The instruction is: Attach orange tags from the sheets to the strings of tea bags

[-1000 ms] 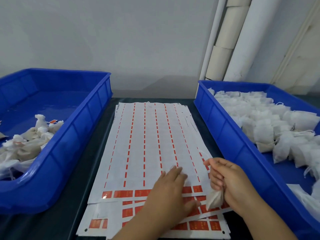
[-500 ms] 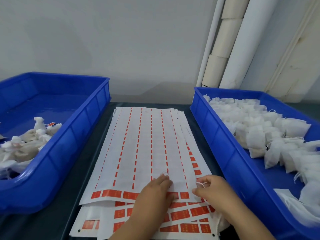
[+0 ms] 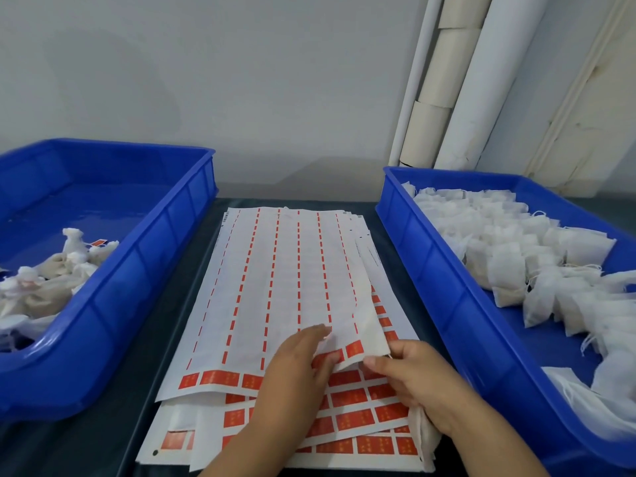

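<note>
The fingers of the right hand (image 3: pixel 418 383) curl around the lifted near right corner of the top tag sheet (image 3: pixel 289 287), thumb and fingertips pinching its thin edge, while a white tea bag (image 3: pixel 425 438) appears tucked under the same palm. The left hand (image 3: pixel 299 370) lies flat with straight fingers pressing the sheet down just beside that raised corner. The sheet tops a stack of tag sheets (image 3: pixel 347 418) on the dark table (image 3: pixel 103 438) between two blue bins. Most tags are gone from it; the orange tags (image 3: pixel 220 377) left run along its near edge. The paper looks light, limp and easy to crease or tear, so it is best taken at a corner and held flat close by. Untagged tea bags (image 3: pixel 509 266) fill the right bin (image 3: pixel 444 294); finished ones (image 3: pixel 48 280) lie in the left bin (image 3: pixel 144 270). They look soft and light, with fine strings prone to tangling.
</note>
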A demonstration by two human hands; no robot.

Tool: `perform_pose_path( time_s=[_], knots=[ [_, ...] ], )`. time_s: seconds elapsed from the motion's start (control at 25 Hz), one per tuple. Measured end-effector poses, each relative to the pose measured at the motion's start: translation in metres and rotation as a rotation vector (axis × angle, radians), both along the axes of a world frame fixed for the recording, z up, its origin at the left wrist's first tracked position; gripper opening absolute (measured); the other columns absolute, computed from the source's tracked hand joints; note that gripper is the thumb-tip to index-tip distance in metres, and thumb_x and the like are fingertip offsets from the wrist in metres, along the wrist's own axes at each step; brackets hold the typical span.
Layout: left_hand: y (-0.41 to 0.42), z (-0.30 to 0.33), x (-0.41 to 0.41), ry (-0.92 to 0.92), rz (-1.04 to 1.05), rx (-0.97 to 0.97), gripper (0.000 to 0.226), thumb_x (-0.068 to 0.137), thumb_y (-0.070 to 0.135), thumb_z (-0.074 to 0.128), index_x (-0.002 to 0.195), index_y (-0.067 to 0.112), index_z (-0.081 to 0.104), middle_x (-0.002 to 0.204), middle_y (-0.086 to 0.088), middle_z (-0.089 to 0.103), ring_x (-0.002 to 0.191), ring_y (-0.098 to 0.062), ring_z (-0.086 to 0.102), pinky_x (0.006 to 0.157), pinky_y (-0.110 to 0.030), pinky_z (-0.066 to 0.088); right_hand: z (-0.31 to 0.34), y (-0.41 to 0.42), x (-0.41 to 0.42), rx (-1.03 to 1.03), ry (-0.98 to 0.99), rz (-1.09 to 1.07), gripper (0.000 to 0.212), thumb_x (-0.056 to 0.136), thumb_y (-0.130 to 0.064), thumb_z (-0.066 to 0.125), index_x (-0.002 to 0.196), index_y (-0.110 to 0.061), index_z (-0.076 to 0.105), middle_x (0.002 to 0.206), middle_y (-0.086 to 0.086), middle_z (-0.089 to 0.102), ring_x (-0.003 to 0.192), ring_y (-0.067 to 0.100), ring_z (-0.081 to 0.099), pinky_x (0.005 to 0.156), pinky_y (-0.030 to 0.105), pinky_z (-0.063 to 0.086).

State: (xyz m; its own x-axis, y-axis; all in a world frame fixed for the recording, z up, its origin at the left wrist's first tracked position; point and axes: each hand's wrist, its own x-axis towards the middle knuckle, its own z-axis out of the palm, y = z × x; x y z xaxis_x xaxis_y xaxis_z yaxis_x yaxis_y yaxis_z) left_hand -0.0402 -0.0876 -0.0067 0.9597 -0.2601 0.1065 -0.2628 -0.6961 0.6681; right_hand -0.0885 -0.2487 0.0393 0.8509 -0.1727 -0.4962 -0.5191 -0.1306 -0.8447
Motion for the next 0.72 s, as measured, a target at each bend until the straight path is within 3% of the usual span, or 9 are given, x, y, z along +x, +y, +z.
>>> perform_pose_path(
  time_s=[0.12,0.24,0.4,0.56,0.72],
  knots=[
    [-0.005,0.005,-0.009,-0.109,-0.079,-0.015,0.038,0.085,0.054,0.052,0.121,0.042,0.053,0.129,0.028,0.045,0.104,0.011,0.036,0.094,-0.009,0.025,0.005,0.001,-0.002,0.146,-0.059,-0.067,0.014,0.085,-0.012,0.065,0.097,-0.007,0.070,0.070,-0.001,0.073,0.039,0.003,0.058,0.038,0.012,0.042],
    [-0.013,0.008,-0.013,-0.088,-0.116,-0.063,0.044,0.080,0.061,0.052,0.119,0.041,0.056,0.119,0.028,0.051,0.093,0.009,0.043,0.086,-0.005,0.030,0.004,-0.002,-0.004,0.140,-0.084,-0.032,0.015,0.086,-0.015,0.064,0.097,-0.008,0.071,0.069,0.000,0.073,0.036,0.006,0.054,0.038,0.013,0.039],
    [-0.018,0.009,-0.013,-0.095,-0.106,-0.095,0.039,0.082,0.053,0.055,0.118,0.039,0.061,0.118,0.026,0.057,0.088,0.010,0.046,0.081,0.000,0.029,-0.001,-0.005,-0.006,0.110,-0.082,0.038,0.020,0.086,-0.025,0.062,0.093,-0.009,0.072,0.065,0.004,0.068,0.036,0.007,0.043,0.041,0.019,0.036],
    [-0.016,0.010,-0.012,-0.093,-0.095,-0.063,0.033,0.084,0.049,0.057,0.114,0.038,0.065,0.112,0.026,0.060,0.078,0.011,0.046,0.068,0.005,0.027,0.000,-0.002,-0.005,0.168,-0.122,-0.043,0.016,0.087,-0.014,0.062,0.100,-0.007,0.069,0.072,-0.001,0.072,0.038,0.004,0.056,0.040,0.011,0.040],
    [-0.018,0.013,-0.013,-0.087,-0.099,-0.065,0.027,0.086,0.045,0.059,0.110,0.036,0.068,0.106,0.023,0.063,0.080,0.006,0.051,0.068,0.003,0.031,0.000,0.004,-0.004,0.192,-0.128,-0.086,0.011,0.090,-0.010,0.059,0.096,-0.006,0.068,0.069,-0.005,0.072,0.039,0.003,0.058,0.038,0.011,0.039]
  ],
)
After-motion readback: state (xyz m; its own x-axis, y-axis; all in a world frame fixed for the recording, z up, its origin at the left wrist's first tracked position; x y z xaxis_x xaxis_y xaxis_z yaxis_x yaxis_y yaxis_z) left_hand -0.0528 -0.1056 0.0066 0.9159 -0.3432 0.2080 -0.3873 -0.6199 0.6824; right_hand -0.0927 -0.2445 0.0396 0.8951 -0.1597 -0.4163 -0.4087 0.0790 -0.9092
